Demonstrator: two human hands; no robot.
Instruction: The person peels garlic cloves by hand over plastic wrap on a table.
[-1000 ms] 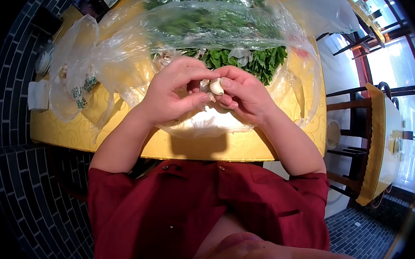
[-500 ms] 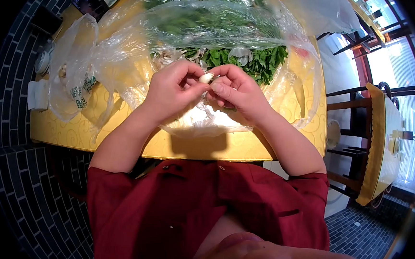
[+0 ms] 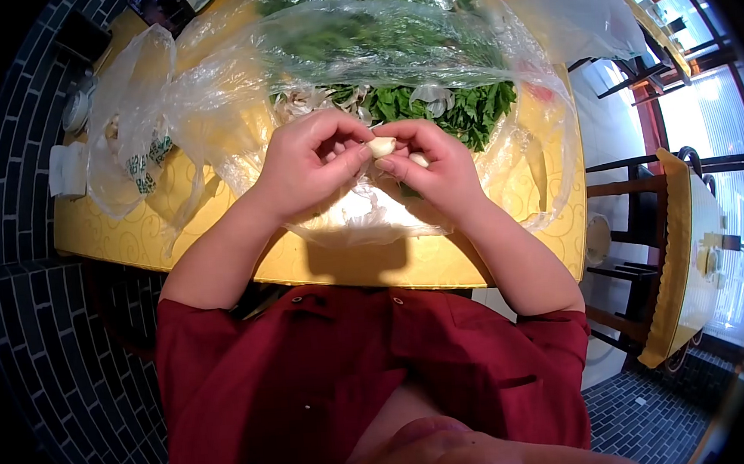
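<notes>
Garlic clove [image 3: 382, 148]: long axis runs roughly parallel to the near edge of the table [image 3: 443, 261], pinched between left hand [image 3: 314, 163] and right hand [image 3: 434, 163] fingertips. Second pale piece [image 3: 420, 160] in right fingers. Beyond, clear plastic bag [image 3: 233, 95] over leafy greens [image 3: 467, 113]; printed bag [image 3: 128, 141], pale pieces inside, toward left edge.

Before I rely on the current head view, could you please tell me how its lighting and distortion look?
Head view: white glare on the plastic below the left hand and right hand; dark shadow on the yellow tablecloth; windows washed out. Head view: dark brick wall bowed, corners black; garlic clove fairly clear.
</notes>
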